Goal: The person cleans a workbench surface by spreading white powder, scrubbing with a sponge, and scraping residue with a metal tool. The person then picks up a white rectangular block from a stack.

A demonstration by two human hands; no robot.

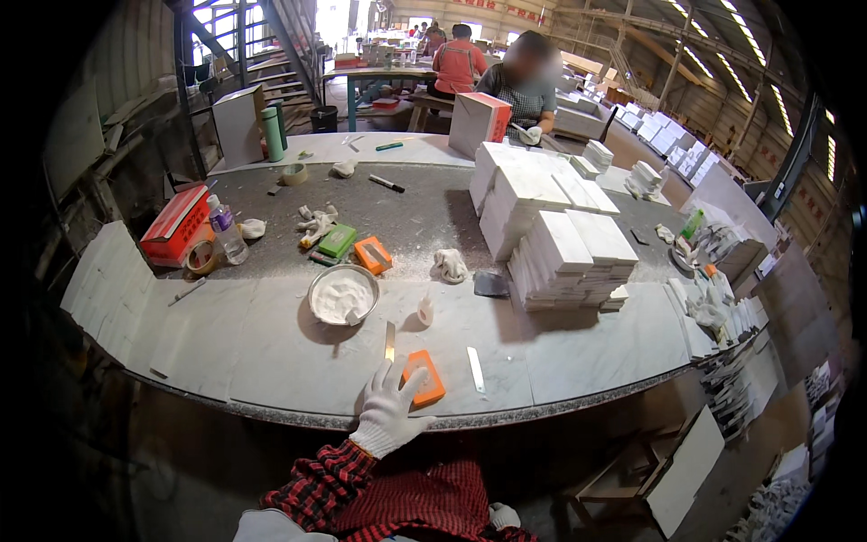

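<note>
Counter [271,352]: pale stone slab, curved near edge, grey gritty strip behind. Stacks of white tiles [564,257] fill the right half toward the far edge. Metal bowl [343,294] sits left of centre, holding white paste. Orange block [424,378] lies at the near edge, long axis running away from me, tilted slightly right. My left hand [390,406], white-gloved, fingers spread flat, rests with fingertips on the block's left side; nothing gripped. Thin metal blade [390,341] lies just beyond those fingertips, pointing toward the bowl. My right hand [503,516] is low by my lap, well off the counter, mostly hidden; its grip I cannot tell.
</note>
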